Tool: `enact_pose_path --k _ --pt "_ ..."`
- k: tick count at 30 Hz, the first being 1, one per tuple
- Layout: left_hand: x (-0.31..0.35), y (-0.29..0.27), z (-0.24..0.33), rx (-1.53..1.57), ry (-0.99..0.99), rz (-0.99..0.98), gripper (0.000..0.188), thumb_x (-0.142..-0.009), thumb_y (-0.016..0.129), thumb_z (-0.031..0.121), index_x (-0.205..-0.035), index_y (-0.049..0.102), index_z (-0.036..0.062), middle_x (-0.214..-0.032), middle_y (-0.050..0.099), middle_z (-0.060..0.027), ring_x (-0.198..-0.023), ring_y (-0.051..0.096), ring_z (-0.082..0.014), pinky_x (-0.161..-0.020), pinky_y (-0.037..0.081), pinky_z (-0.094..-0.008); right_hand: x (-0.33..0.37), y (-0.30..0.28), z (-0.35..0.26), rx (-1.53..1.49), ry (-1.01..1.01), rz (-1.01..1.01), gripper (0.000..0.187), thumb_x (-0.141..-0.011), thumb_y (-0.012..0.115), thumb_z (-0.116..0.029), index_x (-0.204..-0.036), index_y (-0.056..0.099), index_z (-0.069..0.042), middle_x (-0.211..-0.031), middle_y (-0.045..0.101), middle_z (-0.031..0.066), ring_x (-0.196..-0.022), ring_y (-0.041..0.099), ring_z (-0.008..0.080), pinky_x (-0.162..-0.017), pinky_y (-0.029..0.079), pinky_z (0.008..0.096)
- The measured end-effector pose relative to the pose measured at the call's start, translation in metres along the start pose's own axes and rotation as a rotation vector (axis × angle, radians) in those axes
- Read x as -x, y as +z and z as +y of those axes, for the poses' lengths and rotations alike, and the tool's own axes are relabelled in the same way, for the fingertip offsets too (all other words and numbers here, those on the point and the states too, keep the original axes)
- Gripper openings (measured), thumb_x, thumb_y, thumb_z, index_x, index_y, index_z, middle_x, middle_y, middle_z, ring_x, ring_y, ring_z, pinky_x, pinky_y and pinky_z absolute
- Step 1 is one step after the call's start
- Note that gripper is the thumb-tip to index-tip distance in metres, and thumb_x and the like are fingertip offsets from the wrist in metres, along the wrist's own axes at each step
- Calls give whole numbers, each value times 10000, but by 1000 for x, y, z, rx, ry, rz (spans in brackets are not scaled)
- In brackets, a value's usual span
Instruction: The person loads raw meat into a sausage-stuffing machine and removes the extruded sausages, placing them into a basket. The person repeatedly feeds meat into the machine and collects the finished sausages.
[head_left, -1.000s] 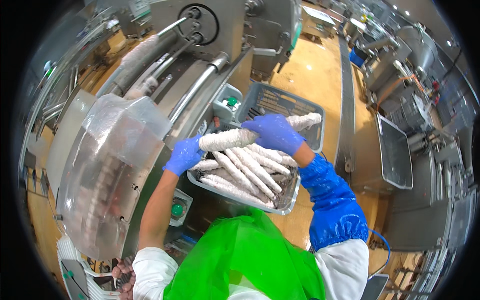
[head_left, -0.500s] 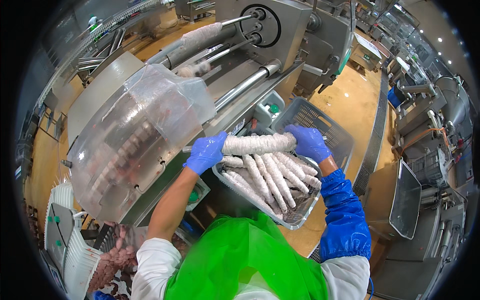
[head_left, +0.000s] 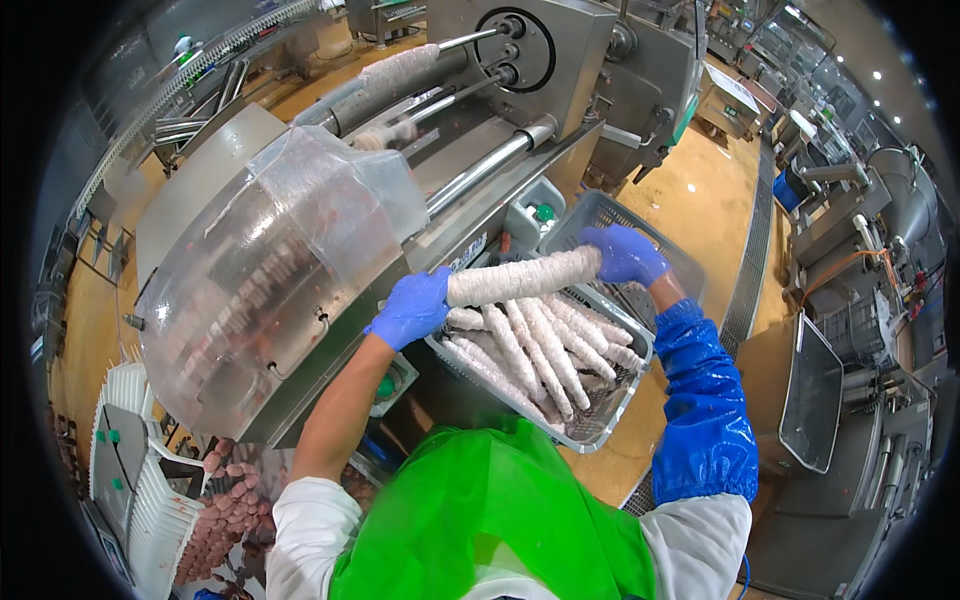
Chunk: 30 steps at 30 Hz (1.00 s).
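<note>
The white roll [head_left: 522, 278] was gripped at its left end by the left hand [head_left: 412, 308], at its right end by the right hand [head_left: 625, 256]; it was held over the near grey basket's [head_left: 619, 405] far side, long axis left to right, right end slightly farther.

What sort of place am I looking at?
Probably a food-processing plant, perhaps one making sausages: pink, sausage-like links lie at lower left, a large steel machine stands nearby, and a grey basket holds wrinkled white rolls.
</note>
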<state>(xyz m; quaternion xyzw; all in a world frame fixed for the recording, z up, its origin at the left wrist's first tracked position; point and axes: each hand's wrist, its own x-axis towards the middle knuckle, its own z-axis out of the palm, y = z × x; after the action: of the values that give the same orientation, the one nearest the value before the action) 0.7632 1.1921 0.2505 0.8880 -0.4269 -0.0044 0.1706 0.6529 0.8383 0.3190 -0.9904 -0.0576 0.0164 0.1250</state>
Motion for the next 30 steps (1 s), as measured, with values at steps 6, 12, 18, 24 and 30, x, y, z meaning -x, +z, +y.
enact_pose_path --k 6,12,18,24,30 --pt "9 0 -46 -100 142 38 256 -823 640 238 -978 592 41 -850 650 -219 -809 648 -400 -703 507 -487 1 -12 2 72 70 97 372 -669 725 -234 -1021 653 -137 -898 685 163 -869 644 388 -749 513 466" --pt "16 2 -5 -32 121 230 266 -815 648 253 -986 585 59 -840 635 -204 -791 626 -425 -713 497 -504 3 7 24 79 80 90 351 -646 730 -236 -972 656 -130 -871 684 159 -853 647 384 -728 515 464" --pt "19 26 -16 60 -85 -153 298 -875 623 326 -965 633 42 -881 664 -215 -857 632 -424 -790 494 -481 -8 25 37 57 -104 101 373 -666 693 -258 -1016 667 -130 -910 680 170 -861 644 373 -729 517 456" --pt "22 54 -36 691 -76 -341 359 -917 621 297 -1140 626 15 -933 681 -137 -829 614 -212 -804 487 -375 -21 9 26 113 -92 8 495 -670 712 -291 -1126 643 -113 -1018 638 152 -951 619 350 -807 501 430" --pt "19 63 -38 829 -106 -343 361 -929 594 294 -1124 627 -7 -925 645 -73 -857 543 -151 -817 471 -337 -24 13 5 187 -348 639 439 -700 750 -328 -1089 668 -142 -846 625 117 -811 621 310 -814 457 437"
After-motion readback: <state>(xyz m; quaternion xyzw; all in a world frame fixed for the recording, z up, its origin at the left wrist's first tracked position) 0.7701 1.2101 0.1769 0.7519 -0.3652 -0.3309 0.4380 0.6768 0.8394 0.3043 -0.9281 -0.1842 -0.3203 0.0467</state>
